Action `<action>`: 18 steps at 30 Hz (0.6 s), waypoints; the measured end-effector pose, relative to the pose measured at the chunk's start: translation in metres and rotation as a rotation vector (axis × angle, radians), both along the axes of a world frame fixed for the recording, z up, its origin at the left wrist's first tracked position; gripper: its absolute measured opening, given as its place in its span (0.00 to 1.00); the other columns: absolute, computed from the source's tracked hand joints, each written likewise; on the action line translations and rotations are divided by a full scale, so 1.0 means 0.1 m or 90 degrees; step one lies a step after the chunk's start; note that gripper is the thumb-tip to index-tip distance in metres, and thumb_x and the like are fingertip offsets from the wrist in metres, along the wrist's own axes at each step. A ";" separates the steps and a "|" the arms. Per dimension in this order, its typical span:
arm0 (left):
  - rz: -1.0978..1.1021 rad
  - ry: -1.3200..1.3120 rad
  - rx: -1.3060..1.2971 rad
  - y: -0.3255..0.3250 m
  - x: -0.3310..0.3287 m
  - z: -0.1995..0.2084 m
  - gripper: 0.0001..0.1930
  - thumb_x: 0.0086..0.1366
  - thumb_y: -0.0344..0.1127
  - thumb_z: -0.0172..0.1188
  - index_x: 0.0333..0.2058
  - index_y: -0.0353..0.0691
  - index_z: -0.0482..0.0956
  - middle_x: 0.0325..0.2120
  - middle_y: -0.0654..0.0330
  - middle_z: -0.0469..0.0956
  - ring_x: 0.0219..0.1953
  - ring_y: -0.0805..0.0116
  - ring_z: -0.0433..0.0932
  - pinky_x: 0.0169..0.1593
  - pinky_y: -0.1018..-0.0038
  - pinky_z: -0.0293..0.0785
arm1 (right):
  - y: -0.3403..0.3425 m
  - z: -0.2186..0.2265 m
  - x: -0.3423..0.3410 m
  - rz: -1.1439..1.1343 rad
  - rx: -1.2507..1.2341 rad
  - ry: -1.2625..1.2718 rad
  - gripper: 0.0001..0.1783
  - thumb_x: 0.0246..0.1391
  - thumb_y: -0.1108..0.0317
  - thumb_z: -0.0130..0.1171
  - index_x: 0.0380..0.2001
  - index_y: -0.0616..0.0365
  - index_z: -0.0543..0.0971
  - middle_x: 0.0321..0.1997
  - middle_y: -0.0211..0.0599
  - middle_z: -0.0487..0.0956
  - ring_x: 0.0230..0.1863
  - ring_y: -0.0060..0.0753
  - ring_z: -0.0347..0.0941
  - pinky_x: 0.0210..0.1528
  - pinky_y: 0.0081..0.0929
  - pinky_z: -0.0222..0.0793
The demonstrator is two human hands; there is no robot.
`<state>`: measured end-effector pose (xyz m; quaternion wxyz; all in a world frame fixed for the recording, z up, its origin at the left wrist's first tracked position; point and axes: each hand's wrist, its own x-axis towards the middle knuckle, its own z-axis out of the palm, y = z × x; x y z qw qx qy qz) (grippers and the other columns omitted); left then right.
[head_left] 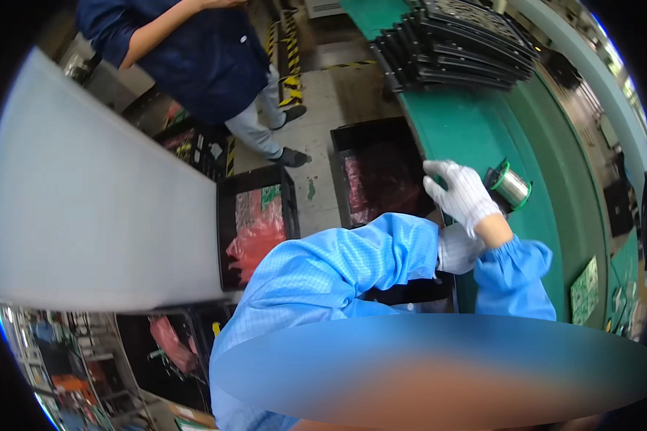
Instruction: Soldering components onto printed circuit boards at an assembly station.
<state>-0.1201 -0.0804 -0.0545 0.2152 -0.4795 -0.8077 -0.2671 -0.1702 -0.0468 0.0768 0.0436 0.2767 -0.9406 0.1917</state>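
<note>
My right hand (459, 195), in a white striped glove, is over the near edge of the green workbench (456, 133). Its fingertips point left and are apart, with nothing visible between them. Just right of it lies a spool of silvery wire (512, 187) with green end flanges. My left hand (459, 248), gloved too, sits close below the right wrist. The right forearm and cuff hide its fingers, so what it holds, if anything, does not show. Blue sleeves cover both of my arms.
Black trays (456, 47) are stacked at the bench's far end. Black bins (341, 144) with pink bags stand on the floor to the left. A green circuit board (584, 291) is at the right. Another person (201, 65) in dark blue stands at the far left, beyond a pale panel (101, 194).
</note>
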 end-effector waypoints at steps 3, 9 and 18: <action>-0.120 -0.188 0.028 -0.21 0.07 0.04 0.16 0.55 0.36 0.60 0.42 0.38 0.81 0.37 0.50 0.82 0.40 0.48 0.82 0.48 0.58 0.79 | -0.09 -0.33 -0.42 -0.012 0.140 0.032 0.26 0.60 0.55 0.62 0.60 0.52 0.76 0.63 0.51 0.74 0.64 0.53 0.71 0.64 0.46 0.69; -0.032 -0.183 0.215 -1.25 0.70 0.25 0.19 0.58 0.31 0.58 0.49 0.40 0.81 0.44 0.46 0.83 0.47 0.46 0.83 0.52 0.61 0.81 | -0.23 -0.73 -0.69 -0.086 0.291 0.115 0.37 0.57 0.61 0.63 0.70 0.35 0.67 0.78 0.48 0.57 0.78 0.57 0.52 0.76 0.55 0.50; 0.710 -0.507 0.109 -2.79 1.93 -0.37 0.19 0.69 0.35 0.56 0.58 0.43 0.76 0.49 0.48 0.82 0.50 0.47 0.81 0.55 0.56 0.78 | -0.20 -0.83 -0.74 -0.079 0.347 0.145 0.33 0.56 0.66 0.64 0.65 0.29 0.74 0.79 0.45 0.56 0.78 0.55 0.53 0.76 0.54 0.51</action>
